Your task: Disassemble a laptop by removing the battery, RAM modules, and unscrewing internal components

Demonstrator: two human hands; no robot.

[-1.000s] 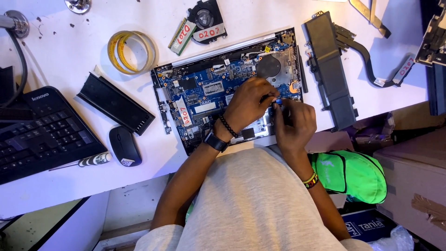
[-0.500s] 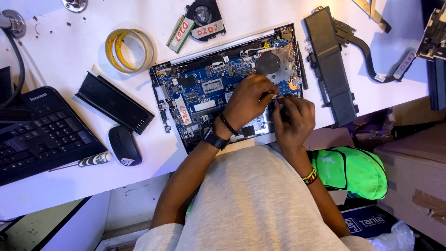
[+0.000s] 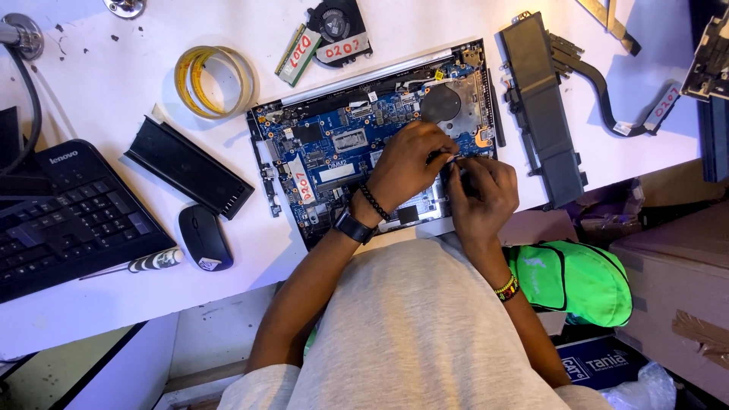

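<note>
My two hands, left hand [image 3: 408, 161] and right hand [image 3: 483, 194], pinch one small part together over one opened laptop [image 3: 357, 144], its blue circuit board bare.

Both hands meet over the opened laptop base [image 3: 357, 144] on the white table [image 3: 91, 304]: the left hand [image 3: 408, 161] rests on the blue circuit board, its fingertips [image 3: 446, 146] pinched on something too small to tell, touching the fingertips of the right hand [image 3: 481, 193]. Just beyond the fingers lies the round grey fan recess [image 3: 441, 102], and well past it a loose cooling fan [image 3: 334, 23]. Off to the right of the fingers lies a long grey battery [image 3: 543, 106]; far to their left sit a tape roll [image 3: 213, 81], a black mouse [image 3: 203, 237] and a black keyboard [image 3: 68, 216].
</note>
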